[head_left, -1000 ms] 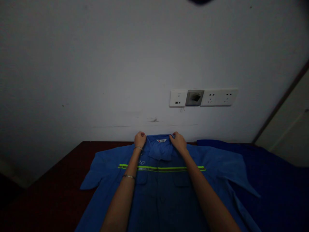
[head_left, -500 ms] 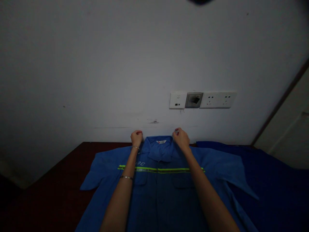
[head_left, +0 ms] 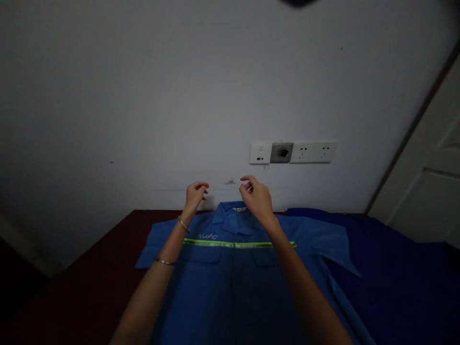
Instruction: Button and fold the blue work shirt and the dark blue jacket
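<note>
A blue short-sleeved work shirt [head_left: 208, 297] lies spread out, front up, with its collar toward the wall. A yellow-green and silver stripe crosses its chest, and pale lettering sits above the stripe on the left. My left hand [head_left: 196, 194] is raised above and left of the collar, fingers loosely bent and apart, holding nothing. Over the collar's right side is my right hand [head_left: 257, 197], thumb and forefinger parted, also with nothing in it. It covers part of the white neck label [head_left: 238, 209]. Two bracelets circle my left forearm.
Beneath the shirt is a dark red surface [head_left: 104, 268] that ends at the white wall [head_left: 161, 105]. Dark blue cloth [head_left: 391, 278] lies along the right. Wall sockets [head_left: 312, 152] sit above the right hand, and a pale door [head_left: 431, 182] stands far right.
Both hands have lifted off the collar's sides, and their fingers have opened. The left hand has moved up and left, the right up and left over the collar. The view has shifted slightly.
</note>
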A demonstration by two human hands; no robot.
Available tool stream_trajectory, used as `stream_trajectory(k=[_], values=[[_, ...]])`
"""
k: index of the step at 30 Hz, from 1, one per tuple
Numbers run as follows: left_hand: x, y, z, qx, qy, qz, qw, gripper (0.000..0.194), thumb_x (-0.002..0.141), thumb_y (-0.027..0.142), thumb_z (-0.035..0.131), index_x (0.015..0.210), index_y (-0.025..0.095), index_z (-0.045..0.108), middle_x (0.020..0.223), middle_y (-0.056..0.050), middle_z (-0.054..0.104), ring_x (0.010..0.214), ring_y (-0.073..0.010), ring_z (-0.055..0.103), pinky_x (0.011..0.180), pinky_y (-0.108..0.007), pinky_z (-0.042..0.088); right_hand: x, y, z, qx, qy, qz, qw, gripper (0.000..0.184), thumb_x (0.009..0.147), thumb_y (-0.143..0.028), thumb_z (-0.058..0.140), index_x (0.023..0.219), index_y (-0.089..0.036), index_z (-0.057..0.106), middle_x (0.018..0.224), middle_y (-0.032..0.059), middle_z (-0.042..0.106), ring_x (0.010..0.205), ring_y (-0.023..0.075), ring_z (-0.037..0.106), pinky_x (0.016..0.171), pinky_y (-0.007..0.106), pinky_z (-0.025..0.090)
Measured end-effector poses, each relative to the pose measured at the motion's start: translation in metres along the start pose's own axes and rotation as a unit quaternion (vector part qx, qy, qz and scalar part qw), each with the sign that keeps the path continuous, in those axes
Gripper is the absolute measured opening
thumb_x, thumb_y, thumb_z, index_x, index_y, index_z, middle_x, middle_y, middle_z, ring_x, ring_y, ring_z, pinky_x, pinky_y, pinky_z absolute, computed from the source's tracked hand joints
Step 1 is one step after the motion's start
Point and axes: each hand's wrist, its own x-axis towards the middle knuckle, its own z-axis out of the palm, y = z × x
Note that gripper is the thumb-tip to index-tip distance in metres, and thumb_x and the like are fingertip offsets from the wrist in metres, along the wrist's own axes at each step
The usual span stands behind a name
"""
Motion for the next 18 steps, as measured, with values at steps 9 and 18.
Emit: stream_trajectory(k=[9,18], values=[[0.007,-0.068,-0.128,0.297,-0.021,-0.152,0.942,0.025,0.07,0.018,0.048,0.09,0.009,0.061,0.08,-0.009,0.066,0.062,-0.0133,0.06,0.044,-0.017,0.043,-0.064,-0.067,0.079,-0.06,-0.232,-0.177,0.955,0.024,0.082,-0.023,0.04,0.099,-0.02,0.057,0.093,0.0052,0.063,0.084,0.0161,0.058,0.07,0.025,0.04],[-0.024,-0.116,-0.212,0.386,-0.051,-0.159,0.907,0.023,0.065,0.014,0.058,0.087,0.009,0.064,0.097,-0.011,0.065,0.094,-0.0202,0.058,0.079,-0.023,0.044,-0.15,-0.13,0.183,-0.065,-0.33,-0.308,0.89,0.023,0.08,-0.018,0.045,0.097,-0.012,0.059,0.101,0.0131,0.057,0.097,0.0212,0.052,0.076,0.03,0.045]])
